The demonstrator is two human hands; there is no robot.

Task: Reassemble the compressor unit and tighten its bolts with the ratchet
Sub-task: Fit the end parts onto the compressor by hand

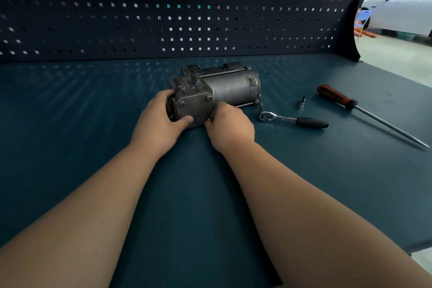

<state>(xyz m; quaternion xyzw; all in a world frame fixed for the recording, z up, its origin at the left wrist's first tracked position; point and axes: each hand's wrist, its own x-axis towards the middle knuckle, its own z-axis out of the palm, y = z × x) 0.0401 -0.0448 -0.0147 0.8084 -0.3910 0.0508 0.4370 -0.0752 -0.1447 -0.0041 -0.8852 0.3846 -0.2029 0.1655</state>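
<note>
Two bare forearms come in from the lower corners and angle inward, meeting at the middle of the blue bench (93, 112). The left hand (159, 121) grips the near left end of the compressor (224, 87): its thumb lies flat across the lower part of the square end plate and its fingers curl over the top left corner of the housing. The right hand (230, 124) is knuckles up with its fingers curled under, and its fingertips pinch a small part (207, 120) at the plate's lower right corner; what the part is cannot be told. Two bolts (181, 103) show in the plate's upper corners. The compressor lies on its side on the bench, its grey cylinder pointing away to the right. Just right of it lies the ratchet (292, 120), head near the cylinder and black grip pointing right. A small socket (301, 103) stands beyond the ratchet, apart from it. Farther right lies a screwdriver (339, 98) with a red and black handle, its long shaft running toward the bench's right edge. A dark pegboard (163, 7) rises behind the bench, and a white car (402, 7) stands past its right end.
</note>
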